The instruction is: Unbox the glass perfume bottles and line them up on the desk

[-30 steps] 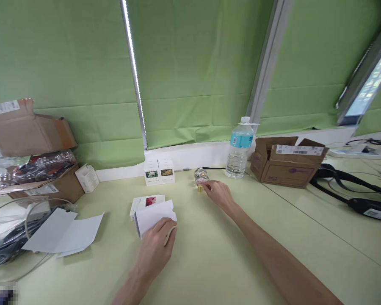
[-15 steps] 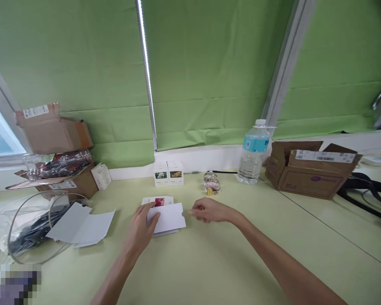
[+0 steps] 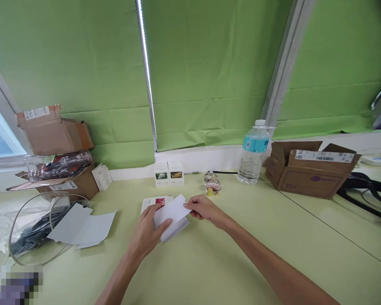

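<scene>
The folded white carton piece (image 3: 173,215) was between your two hands, above the near-middle of the pale green table (image 3: 209,262), tilted, with its right end angled away from you. Your left hand (image 3: 148,228) gripped its left part, thumb on the near face and fingers at the far side. Your right hand (image 3: 206,209) pinched its right corner between thumb and fingertips. So both hands were closed on it.

Just behind it, the flat white box (image 3: 150,202) with a red flower picture lay partly hidden by your left hand. Farther back, two small white boxes, one with a white flower picture (image 3: 161,176) and one with a yellow flower picture (image 3: 177,176), stood side by side near the wall.

Right of those, a round glass item (image 3: 213,184) sat on the table, with a gold cylinder (image 3: 210,192) just in front. Then came the large water bottle (image 3: 253,156), blue label, upright with its cap on, and the open brown carton (image 3: 311,176). Black straps (image 3: 358,186) lay at far right.

On your left: an opened-out white sheet (image 3: 82,226), a bagged dark item (image 3: 34,233) with a looped cable (image 3: 11,241), a tilted small white box (image 3: 102,177), and the upper brown box (image 3: 53,131) above clear plastic packaging (image 3: 63,164) and the lower brown box (image 3: 82,184).
</scene>
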`<action>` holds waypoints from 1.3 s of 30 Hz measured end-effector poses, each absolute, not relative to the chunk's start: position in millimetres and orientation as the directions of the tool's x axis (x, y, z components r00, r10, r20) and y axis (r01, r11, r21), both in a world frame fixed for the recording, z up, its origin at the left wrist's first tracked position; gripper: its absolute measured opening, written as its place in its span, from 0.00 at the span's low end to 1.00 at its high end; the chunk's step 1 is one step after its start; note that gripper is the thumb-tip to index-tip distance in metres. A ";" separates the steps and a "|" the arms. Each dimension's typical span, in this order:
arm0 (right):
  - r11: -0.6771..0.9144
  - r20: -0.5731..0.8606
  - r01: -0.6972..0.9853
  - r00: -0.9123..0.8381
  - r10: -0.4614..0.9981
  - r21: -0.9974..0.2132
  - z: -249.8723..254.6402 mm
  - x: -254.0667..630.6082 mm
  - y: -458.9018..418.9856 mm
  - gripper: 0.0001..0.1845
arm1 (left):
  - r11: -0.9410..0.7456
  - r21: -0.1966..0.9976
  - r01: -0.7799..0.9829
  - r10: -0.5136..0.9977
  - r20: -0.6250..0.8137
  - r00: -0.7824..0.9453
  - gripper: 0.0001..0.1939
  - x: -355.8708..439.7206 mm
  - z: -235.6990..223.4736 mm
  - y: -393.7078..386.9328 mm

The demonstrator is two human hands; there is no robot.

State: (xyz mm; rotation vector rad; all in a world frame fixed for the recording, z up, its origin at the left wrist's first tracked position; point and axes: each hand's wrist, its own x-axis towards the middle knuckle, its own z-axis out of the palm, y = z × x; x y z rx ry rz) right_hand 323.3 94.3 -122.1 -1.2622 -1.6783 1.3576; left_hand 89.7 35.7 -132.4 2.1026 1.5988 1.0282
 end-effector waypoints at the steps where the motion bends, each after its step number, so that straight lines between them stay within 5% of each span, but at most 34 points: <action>1: -0.012 -0.097 0.258 -0.322 0.942 -0.966 -119.6 325.3 95.6 0.16 | -0.348 0.619 0.704 0.927 0.340 0.158 0.28 91.5 -130.9 33.2; 4: -0.059 -0.114 0.185 -0.298 0.948 -0.981 -113.5 328.6 96.3 0.17 | -0.377 0.579 0.723 0.921 0.318 0.226 0.33 98.2 -128.8 26.7; 9: -0.087 -0.117 0.112 -0.303 0.946 -0.990 -104.8 324.6 89.8 0.18 | -0.416 0.487 0.768 0.897 0.359 0.258 0.16 108.0 -129.7 21.5; 15: -0.039 -0.067 0.092 -0.330 0.942 -0.995 -95.5 323.2 81.5 0.27 | -0.360 0.433 0.826 0.906 0.374 0.199 0.16 109.6 -130.4 22.5; 21: 0.158 0.004 0.339 -0.414 0.910 -0.928 -102.1 329.7 85.9 0.17 | -0.197 0.748 0.634 0.943 0.321 -0.085 0.16 93.6 -127.1 33.5; 25: 0.296 0.199 0.412 -0.262 0.944 -0.862 -111.4 328.6 92.0 0.04 | -0.172 0.919 0.354 0.923 0.276 -0.268 0.15 83.5 -117.9 40.2; 32: 0.151 0.090 0.246 -0.242 0.966 -0.958 -122.1 314.4 90.4 0.08 | -0.225 0.972 0.070 0.887 0.234 -0.399 0.26 84.1 -120.2 42.3; 39: 0.151 0.119 0.173 -0.185 0.976 -0.973 -119.9 306.3 87.2 0.16 | -0.222 0.948 0.230 0.950 0.263 -0.167 0.21 92.2 -135.4 46.8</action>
